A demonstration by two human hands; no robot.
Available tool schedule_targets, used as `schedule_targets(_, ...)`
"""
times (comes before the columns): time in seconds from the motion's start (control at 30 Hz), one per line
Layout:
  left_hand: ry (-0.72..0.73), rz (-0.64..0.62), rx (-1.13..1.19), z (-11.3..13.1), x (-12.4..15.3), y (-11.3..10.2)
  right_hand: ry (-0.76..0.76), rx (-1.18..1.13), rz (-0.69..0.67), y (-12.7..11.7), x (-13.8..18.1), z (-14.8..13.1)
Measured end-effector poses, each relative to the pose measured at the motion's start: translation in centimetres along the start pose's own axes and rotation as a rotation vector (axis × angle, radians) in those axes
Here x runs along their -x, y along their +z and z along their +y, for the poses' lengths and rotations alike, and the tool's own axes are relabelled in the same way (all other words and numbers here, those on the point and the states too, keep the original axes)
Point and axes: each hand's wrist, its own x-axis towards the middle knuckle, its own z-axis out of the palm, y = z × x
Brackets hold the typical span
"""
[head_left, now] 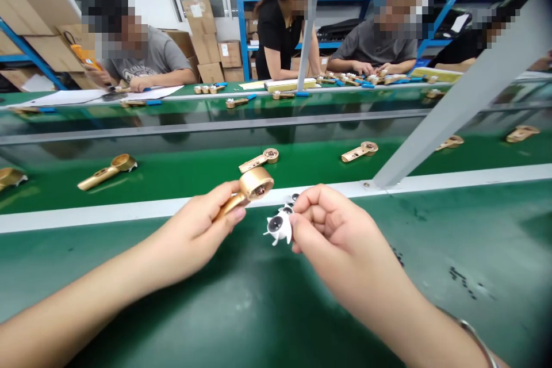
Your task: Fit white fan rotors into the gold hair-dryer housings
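Note:
My left hand (204, 224) is closed round the handle of a gold handheld fan housing (257, 183). Its round, hollow head tilts toward the right, with a small metallic part visible inside. Close by, my right hand (338, 224) pinches a small white fan blade (279, 225) with a dark round centre, between thumb and fingers. More white pieces with dark centres (295, 198) show just behind it; whether they are held or lie on the table I cannot tell. The blade and the housing are apart, both above the green tabletop.
Beyond a white rail (142, 215), a green conveyor belt (207, 184) carries several gold housings (110, 171). A slanted grey post (452, 92) rises at right. Small black bits (463, 282) lie on the tabletop (241, 310). Several people (157, 57) sit or lean at the far bench.

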Motion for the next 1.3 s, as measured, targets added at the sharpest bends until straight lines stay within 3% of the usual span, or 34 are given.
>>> schedule_targets(0.27,0.057,-0.072,-0.109,2.0,0.7,0.7,0.040,-0.068,0.023,-0.1,-0.1,0.1)
schedule_targets(0.6,0.159,-0.018,-0.218,1.4,1.2,1.1,0.081,-0.037,0.072,0.1,0.2,0.2)
schedule_targets(0.93,0.246,0.049,-0.407,0.1,1.9,2.2,0.161,-0.241,0.076,0.6,0.3,0.2)
schedule_targets(1.2,0.396,0.099,-0.589,-0.6,1.9,2.4,0.261,-0.279,-0.029,0.4,-0.3,0.7)
schedule_targets(1.3,0.390,0.113,-0.643,-0.9,2.0,2.7,0.234,-0.213,0.003,0.5,-0.3,0.9)
